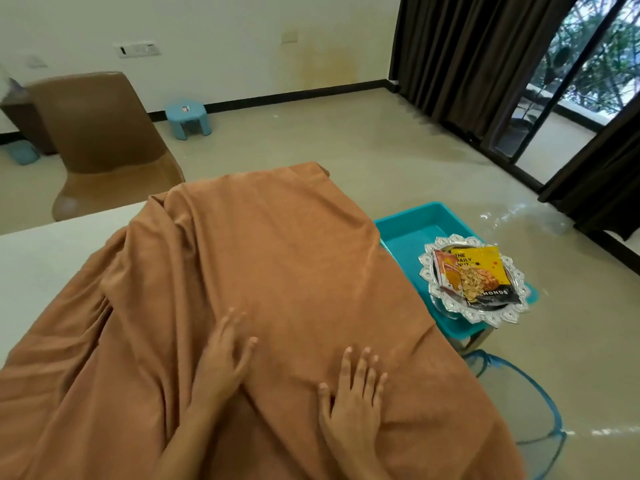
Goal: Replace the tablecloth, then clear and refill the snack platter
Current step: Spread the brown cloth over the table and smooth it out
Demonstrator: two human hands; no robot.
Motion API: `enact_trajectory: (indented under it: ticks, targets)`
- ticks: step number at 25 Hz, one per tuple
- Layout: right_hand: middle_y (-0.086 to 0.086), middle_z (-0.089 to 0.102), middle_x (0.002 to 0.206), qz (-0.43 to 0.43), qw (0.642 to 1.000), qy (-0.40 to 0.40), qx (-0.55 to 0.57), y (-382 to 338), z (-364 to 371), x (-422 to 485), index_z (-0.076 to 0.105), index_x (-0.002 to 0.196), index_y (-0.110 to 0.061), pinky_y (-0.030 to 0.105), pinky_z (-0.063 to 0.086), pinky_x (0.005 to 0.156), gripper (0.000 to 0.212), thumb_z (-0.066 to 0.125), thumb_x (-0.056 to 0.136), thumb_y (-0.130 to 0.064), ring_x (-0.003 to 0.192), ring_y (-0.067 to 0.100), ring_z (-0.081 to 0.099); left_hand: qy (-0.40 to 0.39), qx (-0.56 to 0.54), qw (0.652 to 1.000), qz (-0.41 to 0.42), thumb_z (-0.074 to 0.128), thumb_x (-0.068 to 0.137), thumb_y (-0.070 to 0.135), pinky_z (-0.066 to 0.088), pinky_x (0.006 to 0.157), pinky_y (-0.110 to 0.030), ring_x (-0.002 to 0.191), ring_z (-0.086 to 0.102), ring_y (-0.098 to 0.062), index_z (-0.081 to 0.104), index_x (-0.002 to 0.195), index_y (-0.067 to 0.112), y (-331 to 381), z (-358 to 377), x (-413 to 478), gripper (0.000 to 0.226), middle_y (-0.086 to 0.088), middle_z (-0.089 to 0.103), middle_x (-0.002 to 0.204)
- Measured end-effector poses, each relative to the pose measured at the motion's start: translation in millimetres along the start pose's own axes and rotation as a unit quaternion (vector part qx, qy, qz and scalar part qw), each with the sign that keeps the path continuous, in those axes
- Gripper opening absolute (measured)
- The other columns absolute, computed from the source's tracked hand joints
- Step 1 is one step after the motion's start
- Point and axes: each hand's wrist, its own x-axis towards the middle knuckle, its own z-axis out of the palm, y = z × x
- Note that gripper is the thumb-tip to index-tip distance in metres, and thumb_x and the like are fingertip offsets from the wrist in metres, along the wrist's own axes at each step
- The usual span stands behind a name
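A brown tablecloth (277,271) lies rumpled over the right part of a white table (41,258), with folds running along its left side. My left hand (225,362) rests flat on the cloth with fingers spread. My right hand (353,400) presses flat on it a little nearer to me. To the right, a silver snack platter (512,306) with a scalloped rim sits on a teal tray (412,230). On the platter lie a yellow snack packet (481,271) and an orange packet (443,265).
A brown plastic chair (100,133) stands beyond the table's far left. A small light-blue stool (187,116) sits by the wall. A blue-rimmed mesh basket (526,410) stands on the floor at the right. Dark curtains (467,57) and a glass door fill the far right.
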Motion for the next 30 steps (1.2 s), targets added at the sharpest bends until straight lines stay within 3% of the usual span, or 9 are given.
enact_trajectory:
  ticks: [3, 7, 12, 18, 21, 23, 25, 27, 30]
  targets:
    - [0.013, 0.018, 0.157, -0.167, 0.984, -0.024, 0.051, -31.7, -1.8, 4.0, 0.026, 0.15, -0.015, 0.043, 0.01, 0.116, 0.07, 0.044, 0.088, -0.042, 0.146, 0.027, 0.013, 0.179, 0.068, 0.977, -0.089, 0.03, 0.093, 0.048, 0.024, 0.114, -0.049, 0.135, 0.036, -0.033, 0.05, 0.133, 0.014, -37.2, -50.7, -28.2, 0.057, -0.014, 0.039, 0.147]
    - [0.006, 0.007, 0.158, -0.313, 0.943, -0.105, 0.041, -83.4, 25.4, 15.4, 0.016, 0.152, -0.027, 0.044, 0.004, 0.114, 0.072, 0.041, 0.09, -0.053, 0.147, 0.024, 0.011, 0.075, 0.106, 0.962, -0.241, 0.018, 0.083, 0.067, 0.006, 0.113, -0.061, 0.144, 0.011, -0.039, 0.026, 0.149, 0.033, -86.7, -73.7, -74.7, 0.075, -0.012, 0.015, 0.159]
    - [0.003, 0.026, 0.156, -0.284, 0.954, -0.091, -0.039, -71.0, 46.8, 20.0, 0.028, 0.148, -0.034, 0.049, 0.009, 0.114, 0.072, 0.037, 0.085, -0.067, 0.144, 0.019, 0.022, -0.019, 0.117, 0.934, -0.338, 0.015, 0.071, 0.088, -0.01, 0.108, -0.064, 0.146, -0.004, -0.035, -0.004, 0.142, 0.058, -137.9, -81.6, -123.6, 0.08, 0.004, -0.001, 0.161]
    - [0.014, 0.049, 0.14, -0.231, 0.971, -0.042, -0.031, -74.8, 36.1, 9.1, 0.055, 0.132, -0.017, 0.052, 0.008, 0.115, 0.062, 0.04, 0.084, -0.054, 0.142, 0.03, 0.027, -0.036, 0.104, 0.923, -0.369, 0.022, 0.068, 0.092, 0.003, 0.108, -0.072, 0.148, -0.004, -0.027, -0.015, 0.134, 0.067, -189.0, -122.7, -171.4, 0.079, 0.015, -0.006, 0.16]
    - [0.022, 0.046, 0.141, -0.282, 0.957, -0.038, 0.049, -152.9, 48.1, -10.5, 0.055, 0.129, -0.004, 0.047, 0.017, 0.114, 0.057, 0.039, 0.087, -0.04, 0.141, 0.032, 0.026, 0.062, 0.103, 0.932, -0.343, 0.022, 0.077, 0.086, 0.033, 0.104, -0.059, 0.132, 0.042, -0.035, 0.008, 0.149, 0.042, -185.8, -137.4, -173.6, 0.086, -0.003, 0.035, 0.152]
    - [0.019, 0.031, 0.151, -0.351, 0.926, -0.093, 0.105, -212.3, 60.5, -34.4, 0.041, 0.141, -0.007, 0.043, 0.014, 0.118, 0.061, 0.038, 0.09, -0.039, 0.144, 0.029, 0.02, 0.166, 0.084, 0.93, -0.318, 0.012, 0.085, 0.077, 0.045, 0.086, -0.049, 0.099, 0.061, -0.038, 0.043, 0.134, 0.019, -180.8, -155.7, -161.1, 0.082, -0.016, 0.061, 0.121]
    - [0.014, 0.016, 0.157, -0.415, 0.89, -0.154, 0.114, -255.7, 76.0, -65.7, 0.028, 0.149, -0.012, 0.045, 0.012, 0.119, 0.067, 0.038, 0.09, -0.042, 0.146, 0.026, 0.01, 0.189, 0.151, 0.925, -0.292, 0.013, 0.091, 0.066, 0.043, 0.076, -0.047, 0.086, 0.061, -0.038, 0.055, 0.112, 0.009, -184.6, -163.5, -158.6, 0.074, -0.018, 0.063, 0.107]
    - [0.007, 0.007, 0.159, -0.445, 0.869, -0.194, 0.093, -275.0, 87.8, -94.9, 0.019, 0.152, -0.021, 0.047, 0.002, 0.119, 0.07, 0.038, 0.09, -0.05, 0.147, 0.024, 0.0, 0.14, 0.162, 0.92, -0.328, 0.036, 0.088, 0.062, 0.036, 0.094, -0.056, 0.119, 0.05, -0.039, 0.045, 0.134, 0.016, -205.5, -162.3, -169.3, 0.067, -0.013, 0.048, 0.139]
    - [0.002, 0.012, 0.159, -0.454, 0.875, -0.162, 0.048, -267.1, 97.3, -110.1, 0.02, 0.151, -0.027, 0.047, 0.002, 0.117, 0.073, 0.036, 0.089, -0.061, 0.148, 0.023, 0.001, 0.03, 0.063, 0.894, -0.442, 0.044, 0.074, 0.082, -0.009, 0.112, -0.056, 0.148, -0.004, -0.024, 0.006, 0.151, 0.041, -233.7, -154.1, -198.3, 0.095, 0.013, -0.002, 0.16]
